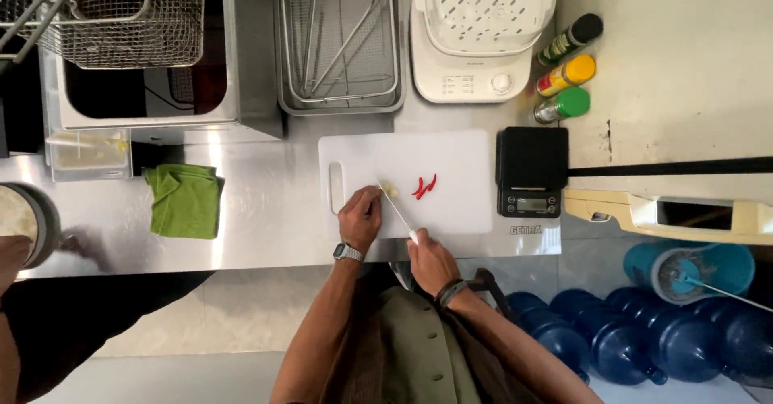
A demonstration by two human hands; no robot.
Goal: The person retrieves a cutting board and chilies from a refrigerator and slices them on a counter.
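Head view shows the left hand with fingers pinched on a pale garlic piece to steady it on the white cutting board, left of two red chillies, while the right hand, fingers clamped on a knife, angles its blade toward the piece.

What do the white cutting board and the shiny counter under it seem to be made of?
The white rectangular cutting board looks like matte plastic: evenly white, with a moulded slot handle. The grey counter looks like brushed stainless steel, judging by its soft, streaky reflections. The right hand holds a knife with a bright, probably steel, blade; the left hand steadies a small pale piece.
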